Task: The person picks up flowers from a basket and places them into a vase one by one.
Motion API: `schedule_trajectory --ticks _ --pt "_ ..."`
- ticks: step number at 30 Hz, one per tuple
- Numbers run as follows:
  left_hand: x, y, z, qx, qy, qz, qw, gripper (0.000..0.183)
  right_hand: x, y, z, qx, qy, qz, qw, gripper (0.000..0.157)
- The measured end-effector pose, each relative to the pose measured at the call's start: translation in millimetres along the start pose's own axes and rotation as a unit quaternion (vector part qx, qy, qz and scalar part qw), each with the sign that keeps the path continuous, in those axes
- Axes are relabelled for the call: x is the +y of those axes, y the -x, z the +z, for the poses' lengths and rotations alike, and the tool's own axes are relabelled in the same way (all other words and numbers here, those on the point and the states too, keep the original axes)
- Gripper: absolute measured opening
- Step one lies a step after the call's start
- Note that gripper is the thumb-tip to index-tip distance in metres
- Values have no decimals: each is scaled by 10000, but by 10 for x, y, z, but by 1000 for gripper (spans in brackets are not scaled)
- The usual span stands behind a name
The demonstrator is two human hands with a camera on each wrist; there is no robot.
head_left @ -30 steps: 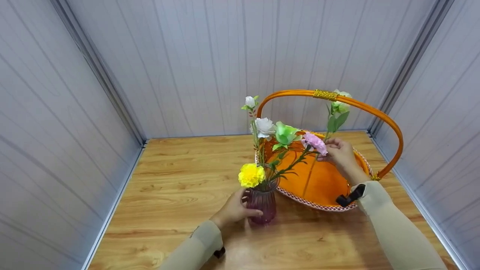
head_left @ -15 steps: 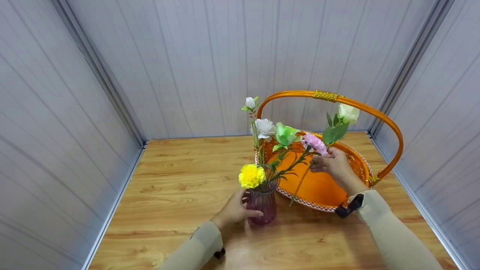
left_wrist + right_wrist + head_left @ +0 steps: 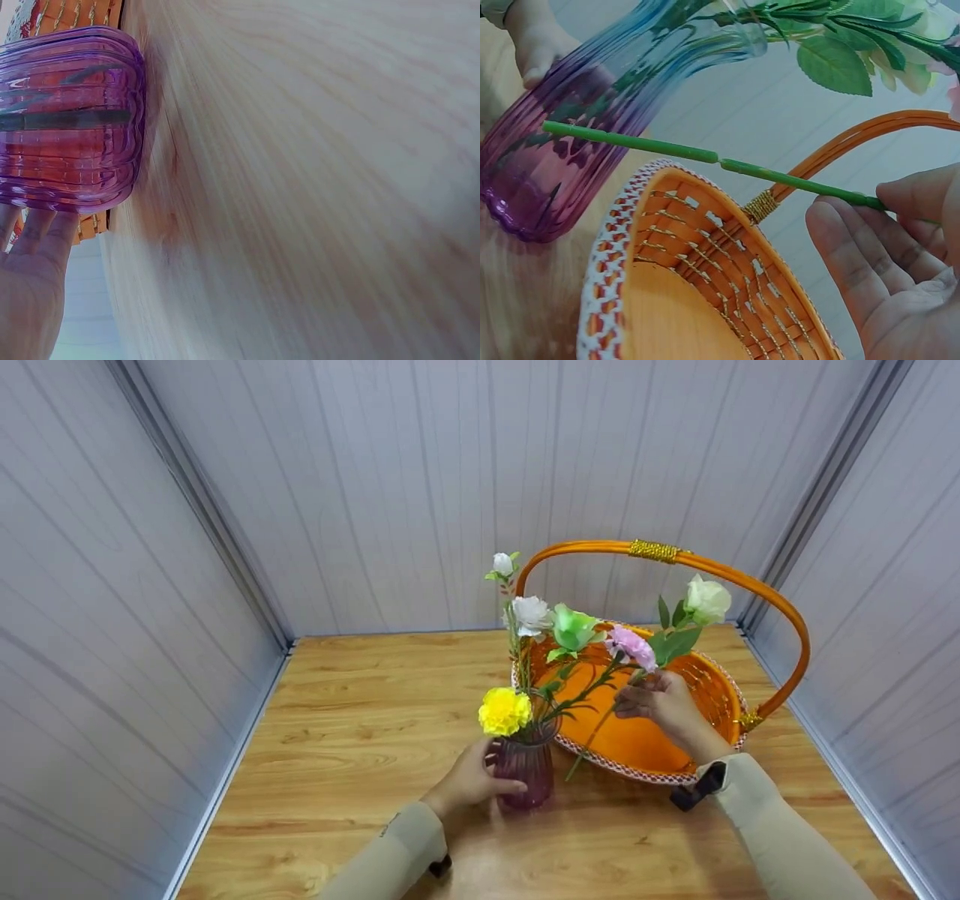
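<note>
A ribbed glass vase (image 3: 523, 771), purple toward its base, stands upright on the table. My left hand (image 3: 471, 781) holds it from the left, thumb in front; in the left wrist view, fingers (image 3: 54, 238) touch its side. Out of the vase rise a yellow carnation (image 3: 504, 712), a pink carnation (image 3: 631, 647), a green rose (image 3: 574, 628) and white flowers (image 3: 531, 616). Over the basket, my right hand (image 3: 667, 706) pinches the stem of a cream-white rose (image 3: 707, 600). Its bare green stem (image 3: 649, 144) slants down toward the vase, the lower end in front of the glass and apart from the mouth.
An orange woven basket (image 3: 724, 690) with a white-and-red trimmed rim stands right behind the vase. Its tall arched handle (image 3: 796, 630) rises above the right hand. Pale panel walls (image 3: 360, 495) enclose the wooden table (image 3: 360, 720) at the back and sides.
My right hand has drawn the cream-white rose toward me and tilted its head to the right. The stem's lower end has swung left toward the vase. My left hand stays on the vase.
</note>
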State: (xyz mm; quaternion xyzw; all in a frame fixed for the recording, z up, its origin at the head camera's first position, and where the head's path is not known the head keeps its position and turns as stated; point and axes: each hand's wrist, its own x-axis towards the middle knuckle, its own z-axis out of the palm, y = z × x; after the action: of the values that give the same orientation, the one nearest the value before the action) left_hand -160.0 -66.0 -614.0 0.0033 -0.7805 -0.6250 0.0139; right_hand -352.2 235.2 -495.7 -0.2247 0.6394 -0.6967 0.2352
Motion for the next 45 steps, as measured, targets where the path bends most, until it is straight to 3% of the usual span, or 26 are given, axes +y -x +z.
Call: schedule_trajectory --ticks 7,17,24,30,39,45 --pt "-12 -2 5 -55 329 -38 9994 89 103 57 23 -200 158 -132 9996 9" --pt "-7 -15 6 -64 239 40 9997 89 191 144 89 -230 546 -716 9957 6" --pt "4 -14 17 -59 270 77 9996 88 197 206 129 -151 1187 -1087 9869 22" --pt "-8 -2 11 -5 183 -52 9998 88 203 250 170 -220 1134 -1595 9804 17" --pt "-11 10 5 41 141 -116 9998 88 161 337 235 373 1481 -1835 9711 11" --pt "3 7 11 27 145 -130 9998 87 100 383 213 741 1260 -2186 9648 6"
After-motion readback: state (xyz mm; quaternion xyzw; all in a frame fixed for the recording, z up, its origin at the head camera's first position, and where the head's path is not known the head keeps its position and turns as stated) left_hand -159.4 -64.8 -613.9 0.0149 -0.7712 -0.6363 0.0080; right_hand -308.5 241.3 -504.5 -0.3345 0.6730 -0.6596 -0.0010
